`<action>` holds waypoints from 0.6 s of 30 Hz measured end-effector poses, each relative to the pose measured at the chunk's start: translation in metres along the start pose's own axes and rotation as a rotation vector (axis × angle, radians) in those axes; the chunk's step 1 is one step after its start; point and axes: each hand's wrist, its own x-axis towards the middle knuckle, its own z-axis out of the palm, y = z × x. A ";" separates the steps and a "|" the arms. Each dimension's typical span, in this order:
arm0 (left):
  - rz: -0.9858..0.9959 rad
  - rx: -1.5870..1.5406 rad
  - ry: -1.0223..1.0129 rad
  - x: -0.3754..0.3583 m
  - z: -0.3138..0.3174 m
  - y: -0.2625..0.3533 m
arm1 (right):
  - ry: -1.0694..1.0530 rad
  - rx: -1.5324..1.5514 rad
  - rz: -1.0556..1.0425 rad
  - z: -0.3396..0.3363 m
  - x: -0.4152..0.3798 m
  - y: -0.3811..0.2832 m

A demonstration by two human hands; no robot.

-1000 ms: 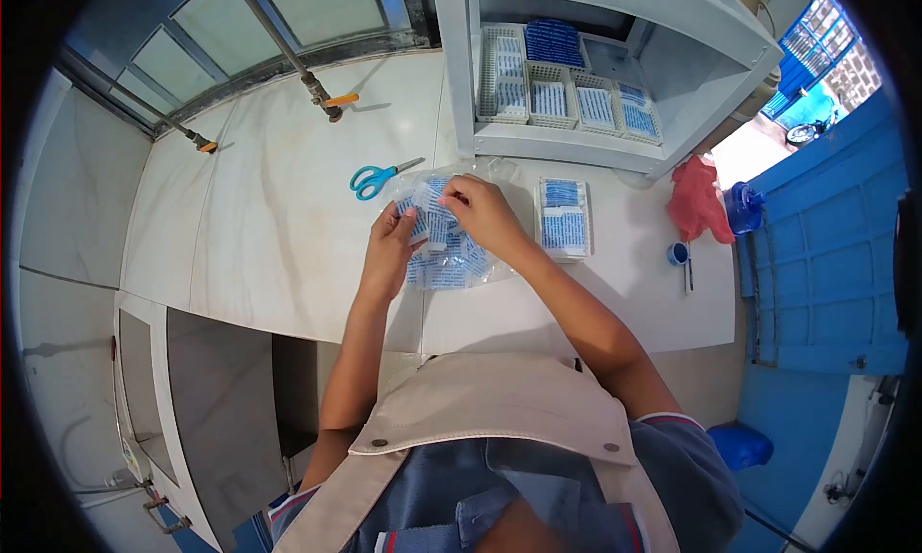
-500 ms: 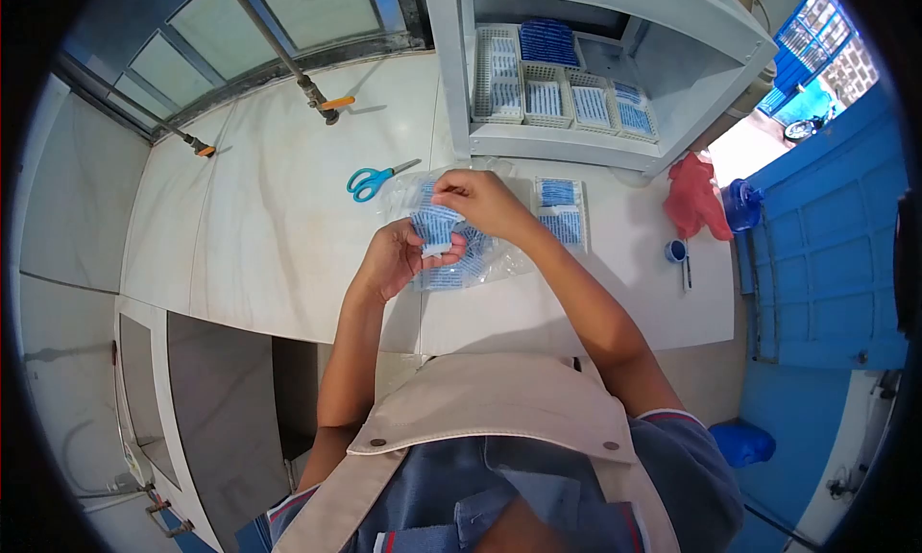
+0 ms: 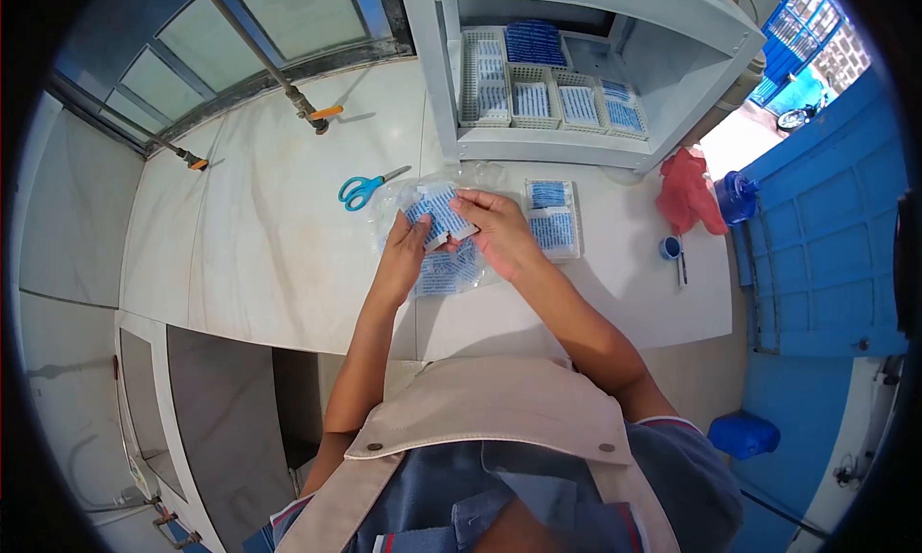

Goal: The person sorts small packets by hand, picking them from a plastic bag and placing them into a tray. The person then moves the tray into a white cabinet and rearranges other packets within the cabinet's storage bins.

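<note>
Blue-and-white printed packets are held between my two hands, above a clear plastic bag on the counter. My left hand grips their left side, its thumb on top. At their right edge, my right hand pinches them between thumb and fingers. More printed packets lie in the clear bag below my hands. To the right of the bag stands a small white tray with similar packets in it. Teal-handled scissors lie just left of the bag.
A grey shelf unit at the back holds baskets of packets. On the right are a red cloth, a blue jug, a small blue-lidded container and a pen. Valves stand at the back left.
My right hand has moved down to the packets' right edge. The packets now lie flatter and more spread between both hands. The view has shifted slightly.
</note>
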 end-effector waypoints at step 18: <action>-0.074 0.521 -0.351 0.042 0.067 -0.010 | 0.325 -0.668 -0.523 -0.078 -0.027 -0.012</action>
